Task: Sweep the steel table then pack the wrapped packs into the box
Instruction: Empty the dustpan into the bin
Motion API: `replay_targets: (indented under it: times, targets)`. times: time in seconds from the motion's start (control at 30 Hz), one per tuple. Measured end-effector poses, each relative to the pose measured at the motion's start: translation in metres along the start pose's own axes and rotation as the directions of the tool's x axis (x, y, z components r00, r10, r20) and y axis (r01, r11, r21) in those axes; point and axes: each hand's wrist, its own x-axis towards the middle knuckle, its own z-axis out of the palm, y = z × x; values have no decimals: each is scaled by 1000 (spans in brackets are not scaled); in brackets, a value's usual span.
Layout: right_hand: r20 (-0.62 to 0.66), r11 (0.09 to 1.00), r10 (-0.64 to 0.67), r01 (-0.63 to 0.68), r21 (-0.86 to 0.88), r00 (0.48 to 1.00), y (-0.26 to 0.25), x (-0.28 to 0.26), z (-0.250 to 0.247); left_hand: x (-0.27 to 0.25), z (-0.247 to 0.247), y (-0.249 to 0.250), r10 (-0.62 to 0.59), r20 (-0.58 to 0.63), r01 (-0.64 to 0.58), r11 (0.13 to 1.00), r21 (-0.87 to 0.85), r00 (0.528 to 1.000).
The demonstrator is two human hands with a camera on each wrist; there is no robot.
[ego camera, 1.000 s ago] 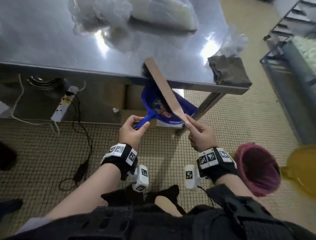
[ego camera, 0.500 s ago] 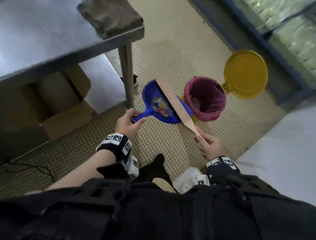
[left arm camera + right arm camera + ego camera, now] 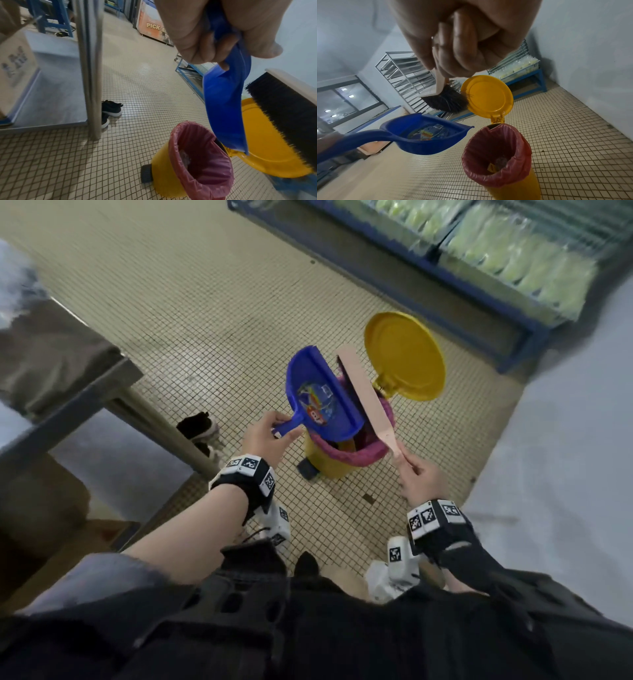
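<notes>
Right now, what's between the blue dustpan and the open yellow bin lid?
The brush, held by the right hand. Its pale back and black bristles stand between the blue dustpan and the yellow lid, above the pink-lined bin; clearest in the head view.

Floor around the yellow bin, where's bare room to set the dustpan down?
Bare tile lies between the table leg and the yellow bin, beyond the black shoes, and between bin and white wall. It is crowded over the bin mouth, where dustpan and brush hang.
</notes>
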Motion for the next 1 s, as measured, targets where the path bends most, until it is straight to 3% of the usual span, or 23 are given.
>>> replay_targets:
  times: [0.23,0.43,0.57,0.8,1.0]
  targets:
    - [-57,995,83,-80,52,995,11,57,5,89,35,29,138,105,-159,959,232,985]
    - [-114,987,161,-159,23,980,16,75,15,142,62,33,205,295,-318,854,411,933]
    - [-120,968,245,-235,92,962,13,78,22,165,70,34,197,378,-360,828,430,905]
    - [-31,898,384,-366,244,923,15,73,32,181,78,42,219,440,-409,820,401,871]
    - [162,832,414,-445,332,896,29,61,57,177,86,48,270,419,-434,821,371,867]
